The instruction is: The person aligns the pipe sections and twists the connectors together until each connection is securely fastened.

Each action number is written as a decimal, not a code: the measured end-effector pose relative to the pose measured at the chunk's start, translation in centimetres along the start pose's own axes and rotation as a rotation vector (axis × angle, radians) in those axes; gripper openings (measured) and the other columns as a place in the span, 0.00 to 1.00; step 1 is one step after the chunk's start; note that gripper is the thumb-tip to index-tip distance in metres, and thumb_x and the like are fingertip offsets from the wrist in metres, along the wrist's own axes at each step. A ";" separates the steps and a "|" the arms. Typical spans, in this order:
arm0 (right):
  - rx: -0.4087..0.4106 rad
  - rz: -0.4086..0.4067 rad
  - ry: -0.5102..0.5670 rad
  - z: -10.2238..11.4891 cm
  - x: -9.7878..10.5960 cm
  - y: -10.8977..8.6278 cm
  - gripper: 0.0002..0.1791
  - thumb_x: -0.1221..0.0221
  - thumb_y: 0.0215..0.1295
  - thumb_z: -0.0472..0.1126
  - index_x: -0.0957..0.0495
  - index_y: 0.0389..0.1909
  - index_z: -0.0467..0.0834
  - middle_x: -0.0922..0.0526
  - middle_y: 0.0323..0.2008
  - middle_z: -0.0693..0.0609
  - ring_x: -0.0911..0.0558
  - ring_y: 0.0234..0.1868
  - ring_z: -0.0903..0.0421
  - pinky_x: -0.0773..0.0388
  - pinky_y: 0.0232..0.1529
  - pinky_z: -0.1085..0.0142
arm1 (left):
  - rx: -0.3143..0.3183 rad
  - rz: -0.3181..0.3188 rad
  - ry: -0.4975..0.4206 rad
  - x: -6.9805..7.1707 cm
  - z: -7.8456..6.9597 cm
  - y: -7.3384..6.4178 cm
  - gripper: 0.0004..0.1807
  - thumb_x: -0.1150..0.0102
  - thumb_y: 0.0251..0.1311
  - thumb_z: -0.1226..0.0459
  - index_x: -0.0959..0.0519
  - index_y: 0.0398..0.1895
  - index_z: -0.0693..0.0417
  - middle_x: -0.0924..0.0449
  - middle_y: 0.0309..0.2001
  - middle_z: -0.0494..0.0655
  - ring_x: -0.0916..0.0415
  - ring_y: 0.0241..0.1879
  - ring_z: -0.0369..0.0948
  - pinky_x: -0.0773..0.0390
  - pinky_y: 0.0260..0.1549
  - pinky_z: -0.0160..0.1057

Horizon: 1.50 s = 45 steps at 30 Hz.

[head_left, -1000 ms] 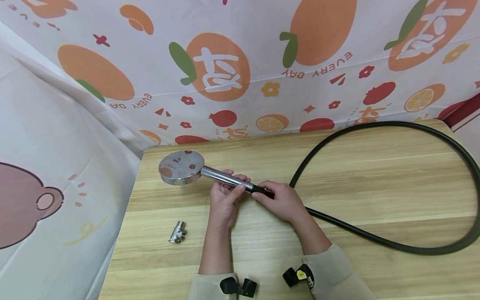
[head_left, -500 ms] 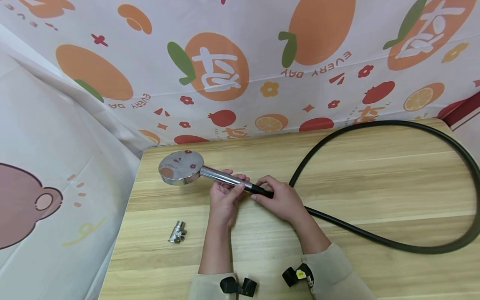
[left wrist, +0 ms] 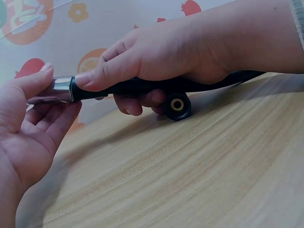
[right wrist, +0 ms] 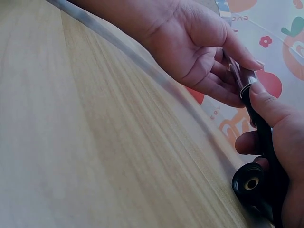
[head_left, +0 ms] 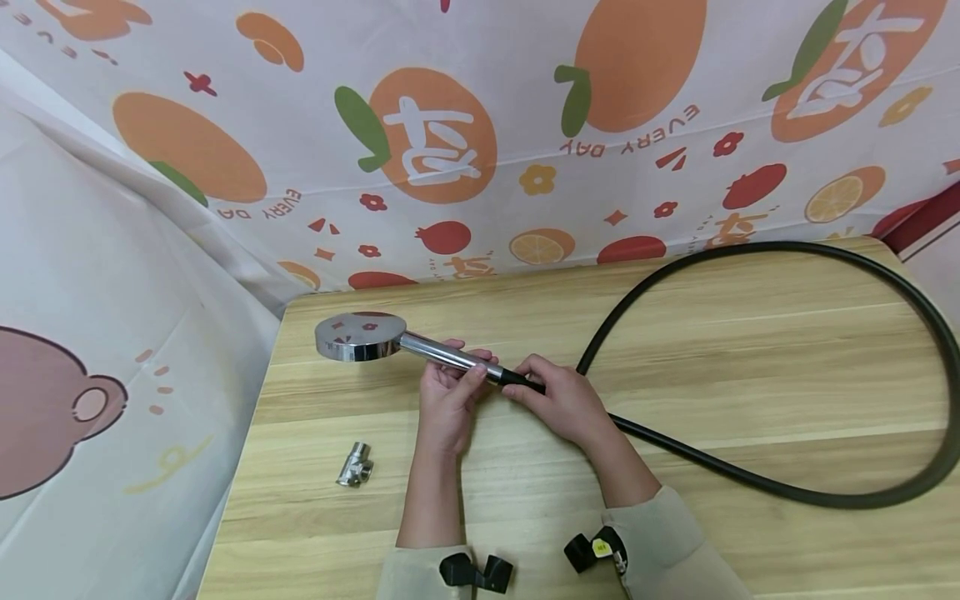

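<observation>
A chrome shower head (head_left: pixel 360 337) points left over the table, its round face now seen at a flatter angle. My left hand (head_left: pixel 446 404) holds its handle (head_left: pixel 442 352) between thumb and fingers. Right at the handle's lower end, my right hand (head_left: pixel 566 400) pinches the black end of the shower hose (head_left: pixel 750 472), thumb on top in the left wrist view. The black hose end and chrome handle meet in line; the joint's inside is hidden. The hose's other end, a black connector (left wrist: pixel 177 105) with a brass-coloured centre, shows below the right hand's fingers.
A small metal tee fitting (head_left: pixel 356 465) lies on the wooden table (head_left: pixel 315 533), left of my left forearm. The hose loops widely across the right side. A fruit-printed cloth (head_left: pixel 525 200) hangs behind the table's back edge.
The shower head has rolled about its handle, so its face looks narrower. My right fingers loosened and shifted on the hose end, then closed on it again. The tee fitting stays put.
</observation>
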State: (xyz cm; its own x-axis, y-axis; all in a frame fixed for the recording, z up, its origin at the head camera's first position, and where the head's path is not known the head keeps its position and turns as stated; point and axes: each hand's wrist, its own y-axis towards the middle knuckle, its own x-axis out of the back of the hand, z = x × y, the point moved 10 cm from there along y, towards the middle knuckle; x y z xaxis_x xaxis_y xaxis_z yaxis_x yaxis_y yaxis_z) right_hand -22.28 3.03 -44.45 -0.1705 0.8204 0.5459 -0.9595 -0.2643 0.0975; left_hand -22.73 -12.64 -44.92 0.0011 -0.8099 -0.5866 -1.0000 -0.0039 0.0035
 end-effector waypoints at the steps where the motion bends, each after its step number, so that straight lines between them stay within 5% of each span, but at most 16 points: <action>1: -0.001 0.001 -0.001 0.0 0.0 0.0 0.10 0.39 0.63 0.62 0.23 0.37 0.63 0.16 0.33 0.66 0.24 0.28 0.60 0.28 0.31 0.64 | 0.000 -0.001 0.002 0.0 0.0 0.0 0.24 0.42 0.59 0.80 0.32 0.54 0.53 0.13 0.40 0.48 0.15 0.43 0.43 0.16 0.47 0.40; 13: -0.004 0.020 -0.006 0.0 -0.1 0.0 0.12 0.43 0.65 0.64 0.21 0.37 0.62 0.22 0.23 0.65 0.28 0.23 0.61 0.31 0.27 0.66 | 0.013 0.007 0.022 0.0 0.0 0.0 0.22 0.41 0.61 0.78 0.32 0.53 0.51 0.13 0.40 0.49 0.15 0.43 0.43 0.16 0.46 0.40; 25: -0.028 0.012 0.012 0.1 -0.2 0.0 0.16 0.46 0.67 0.65 0.17 0.40 0.61 0.19 0.26 0.64 0.26 0.24 0.60 0.29 0.28 0.65 | 0.024 0.000 0.048 0.1 0.1 -0.1 0.19 0.45 0.64 0.77 0.32 0.53 0.51 0.14 0.40 0.47 0.15 0.42 0.43 0.15 0.42 0.40; 32: -0.040 -0.026 0.034 0.2 0.3 0.0 0.17 0.43 0.67 0.63 0.16 0.45 0.57 0.18 0.29 0.62 0.24 0.26 0.60 0.27 0.30 0.64 | 0.062 -0.060 0.111 0.5 0.3 0.0 0.26 0.45 0.66 0.74 0.37 0.66 0.59 0.15 0.42 0.48 0.16 0.44 0.43 0.16 0.45 0.42; 38: -0.042 -0.070 0.107 0.6 1.2 0.1 0.22 0.43 0.68 0.59 0.18 0.51 0.49 0.14 0.34 0.58 0.20 0.33 0.59 0.23 0.36 0.62 | 0.094 -0.119 0.162 0.7 0.5 0.2 0.33 0.43 0.67 0.70 0.45 0.72 0.64 0.18 0.50 0.59 0.17 0.48 0.47 0.16 0.48 0.43; 45: -0.038 -0.080 0.104 0.4 0.7 -0.4 0.13 0.40 0.69 0.51 0.17 0.47 0.49 0.17 0.35 0.57 0.23 0.37 0.58 0.25 0.40 0.62 | 0.112 -0.087 0.309 0.6 0.9 -0.6 0.19 0.51 0.72 0.68 0.40 0.60 0.68 0.29 0.60 0.74 0.17 0.47 0.43 0.17 0.50 0.44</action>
State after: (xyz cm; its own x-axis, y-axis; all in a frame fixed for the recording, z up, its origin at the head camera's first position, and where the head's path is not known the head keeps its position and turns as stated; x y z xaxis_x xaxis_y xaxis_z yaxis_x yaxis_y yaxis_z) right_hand -21.90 3.50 -43.84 -0.1139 0.8868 0.4479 -0.9785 -0.1783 0.1041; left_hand -22.10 -12.61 -45.95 0.0709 -0.9490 -0.3071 -0.9904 -0.0302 -0.1351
